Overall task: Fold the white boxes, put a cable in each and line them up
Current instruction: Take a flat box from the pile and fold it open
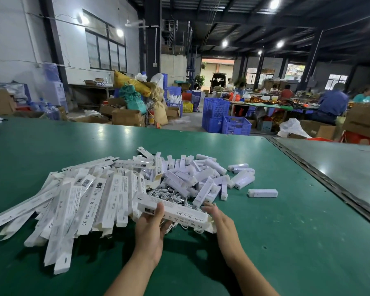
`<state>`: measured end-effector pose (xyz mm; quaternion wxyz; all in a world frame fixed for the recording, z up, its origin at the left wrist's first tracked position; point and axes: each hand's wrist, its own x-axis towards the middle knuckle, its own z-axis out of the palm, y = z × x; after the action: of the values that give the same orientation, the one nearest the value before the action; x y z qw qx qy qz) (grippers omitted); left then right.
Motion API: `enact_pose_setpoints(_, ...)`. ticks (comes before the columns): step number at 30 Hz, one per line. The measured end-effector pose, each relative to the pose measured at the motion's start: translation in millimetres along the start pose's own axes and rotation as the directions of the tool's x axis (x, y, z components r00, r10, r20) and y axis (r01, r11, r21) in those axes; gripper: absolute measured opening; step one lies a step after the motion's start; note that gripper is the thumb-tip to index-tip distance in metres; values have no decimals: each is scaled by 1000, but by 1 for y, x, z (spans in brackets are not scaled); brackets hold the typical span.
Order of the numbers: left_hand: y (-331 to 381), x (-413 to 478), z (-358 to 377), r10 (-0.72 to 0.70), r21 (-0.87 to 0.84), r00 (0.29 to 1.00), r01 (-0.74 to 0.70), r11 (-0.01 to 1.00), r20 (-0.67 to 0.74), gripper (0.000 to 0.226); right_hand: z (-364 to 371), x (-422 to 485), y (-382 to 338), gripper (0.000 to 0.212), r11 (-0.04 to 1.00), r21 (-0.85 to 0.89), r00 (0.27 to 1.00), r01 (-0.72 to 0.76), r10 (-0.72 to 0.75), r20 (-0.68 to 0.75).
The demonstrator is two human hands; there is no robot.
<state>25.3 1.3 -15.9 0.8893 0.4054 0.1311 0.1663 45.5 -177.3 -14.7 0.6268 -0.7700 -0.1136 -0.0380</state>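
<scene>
White box [175,213], long and printed, lies slantwise above the near part of the green table [291,248], held at both ends. The left hand [152,230] grips its left end, thumb pressed on top and fingers curled underneath. The right hand [219,221] bends its fingers round the right end, seemingly pinching the flap there; the fingertips are hidden by the card.

To the left, a pile of flat boxes [73,204] fans toward the table's near left. Behind the held box, a tangle of white cables [169,194] is mostly covered. Folded boxes [203,176] heap beyond it, with a lone box [262,193] apart on the right.

Bare green surface runs right of the hands up to a dark seam [329,182] that crosses the table slantwise. Both forearms are cut off at the bottom edge.
</scene>
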Motion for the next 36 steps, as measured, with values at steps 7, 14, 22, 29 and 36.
enact_pose_setpoints(7, 1, 3, -2, 1, 3, 998, -1, 1000, 65, 38, 7, -9, -4, 13, 990, -2, 987, 141, -141, -70)
enact_pose_setpoints(14, -12, -6, 13, -9, 1, 979, 9, 1000, 202, 34, 9, -23, -4, 15, 993, -6, 987, 118, -118, -108)
enact_pose_setpoints(22, -3, -9, 4, 89, 68, 985, -100, 993, 148, 40, 0, -28, -5, 35, 993, -72, 994, 90, -95, -60)
enact_pose_setpoints(29, 1, -7, 2, 165, 143, 970, -191, 971, 177, 58, -2, -27, -4, 15, 949, 313, 998, 29, -8, -67)
enact_pose_setpoints(36, -21, -30, 9, 193, 474, 875, -412, 778, 444, 99, 1, -28, -6, 31, 863, 502, 994, -60, 98, -50)
